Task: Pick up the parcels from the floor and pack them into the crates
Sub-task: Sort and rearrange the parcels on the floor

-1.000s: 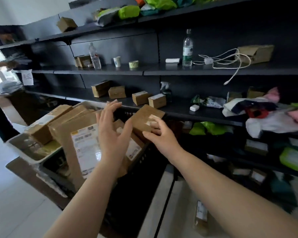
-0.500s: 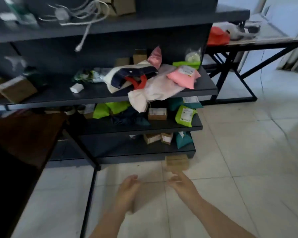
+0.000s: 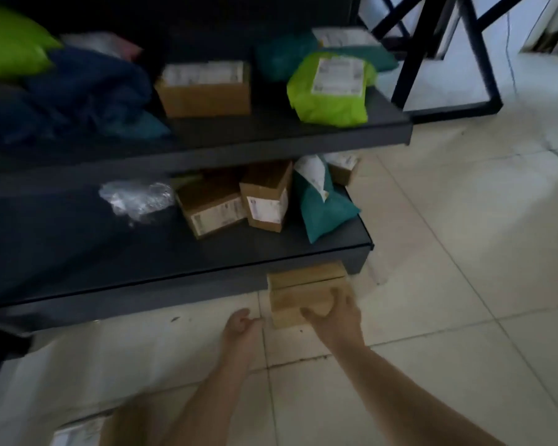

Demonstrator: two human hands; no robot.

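A small brown cardboard parcel (image 3: 300, 292) lies on the tiled floor against the foot of the dark shelf unit. My right hand (image 3: 334, 313) lies over its near right corner, fingers spread and bent on the top face, thumb at the near side. My left hand (image 3: 240, 328) hovers just left of the parcel with fingers loosely curled, holding nothing and a small gap away from the box. Another labelled box (image 3: 78, 432) shows at the bottom left edge. No crate is in view.
The bottom shelf (image 3: 142, 252) carries two brown boxes (image 3: 232, 201), a teal mailer (image 3: 322, 210) and a clear plastic bag (image 3: 136, 197). The shelf above holds a box (image 3: 203, 88), green mailers (image 3: 330, 88) and dark bags. A black table frame (image 3: 448, 59) stands at the back right. Pale tiles stretch right.
My view has dropped from the crates and upper shelves to the floor. Both hands have reached forward and down; the right one has come onto the floor parcel, the left beside it.
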